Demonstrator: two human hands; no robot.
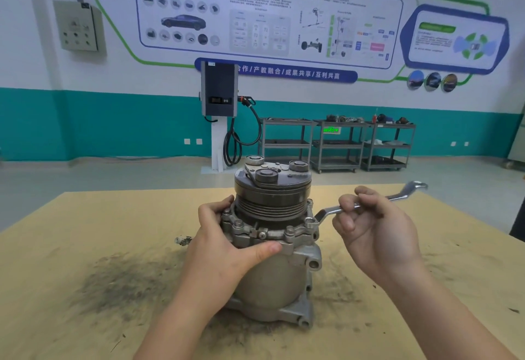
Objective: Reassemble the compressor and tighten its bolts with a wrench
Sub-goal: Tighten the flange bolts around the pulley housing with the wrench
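Note:
A grey metal compressor (272, 280) stands upright on the wooden table (71, 246), its dark grooved pulley (271, 197) on top. My left hand (227, 240) grips the housing just under the bolted flange, thumb across the front. A silver ring wrench (335, 212) has its ring end seated on a flange bolt (310, 221) at the right side. My right hand (372, 226) holds the wrench shaft, fingers curled over it. Several more bolt heads sit around the flange.
A small metal fitting (181, 240) lies on the table left of the compressor. Dark grime stains the wood in front. Beyond the table stand a wall charger (219, 89) with cable and grey shelving carts (338, 143).

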